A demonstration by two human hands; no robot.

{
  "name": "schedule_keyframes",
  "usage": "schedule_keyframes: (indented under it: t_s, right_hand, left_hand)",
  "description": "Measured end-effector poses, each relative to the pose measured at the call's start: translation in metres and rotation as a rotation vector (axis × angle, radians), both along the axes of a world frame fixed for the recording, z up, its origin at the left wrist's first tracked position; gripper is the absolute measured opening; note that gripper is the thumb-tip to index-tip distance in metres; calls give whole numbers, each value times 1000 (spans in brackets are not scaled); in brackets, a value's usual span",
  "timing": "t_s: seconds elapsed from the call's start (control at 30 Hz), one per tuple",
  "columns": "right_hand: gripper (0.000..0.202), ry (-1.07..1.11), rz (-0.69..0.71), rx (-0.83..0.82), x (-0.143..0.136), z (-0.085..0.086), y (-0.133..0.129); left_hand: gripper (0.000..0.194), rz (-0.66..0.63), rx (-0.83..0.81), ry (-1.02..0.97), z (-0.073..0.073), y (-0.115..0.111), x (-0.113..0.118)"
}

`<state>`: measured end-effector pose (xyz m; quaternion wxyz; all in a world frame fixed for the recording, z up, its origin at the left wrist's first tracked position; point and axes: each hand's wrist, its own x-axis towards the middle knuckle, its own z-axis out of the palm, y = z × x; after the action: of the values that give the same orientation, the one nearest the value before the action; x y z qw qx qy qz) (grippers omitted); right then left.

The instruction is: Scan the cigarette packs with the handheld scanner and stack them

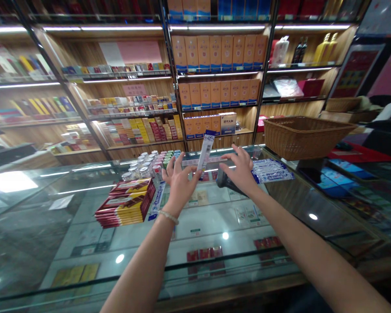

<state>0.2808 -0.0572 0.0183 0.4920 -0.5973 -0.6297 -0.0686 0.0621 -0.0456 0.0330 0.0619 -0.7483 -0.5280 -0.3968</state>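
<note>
Pinched between the thumb and fingers of my left hand (181,178) is a slim white-and-blue packet (206,152), held upright and slightly tilted, with a barcode on the side facing me. My right hand (240,169) is apart from the packet, its fingers spread and holding nothing. Below it a dark handheld barcode scanner (226,181) lies on the glass counter, partly covered by the hand and forearm. Similar slim packets (273,170) lie in a pile just right of my right hand. More of them (157,202) lie in a row left of my left wrist.
Stacked chocolate bars (125,204) in red and yellow wrappers sit on the glass counter (211,224) at left. Behind them stand several small clear-lidded containers (143,163). A wicker basket (306,137) stands at the right. Shelves with orange boxes (221,52) line the back wall.
</note>
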Motion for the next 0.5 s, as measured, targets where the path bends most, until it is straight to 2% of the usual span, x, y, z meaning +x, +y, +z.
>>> schedule_keyframes:
  t_s: [0.1, 0.2, 0.4, 0.5]
  right_hand:
    - [36, -30, -121, 12, 18, -2, 6]
    - [53, -134, -173, -105, 28, -5, 8]
    - [93, -437, -76, -566, 23, -11, -5]
    - [98, -509, -52, -665, 22, -18, -15]
  left_hand:
    - [20, 7, 30, 124, 5, 1, -13]
    - [20, -16, 60, 264, 3, 3, -24]
    - [23, -27, 98, 385, -4, 7, -31]
    - [23, -30, 78, 371, -3, 7, -31]
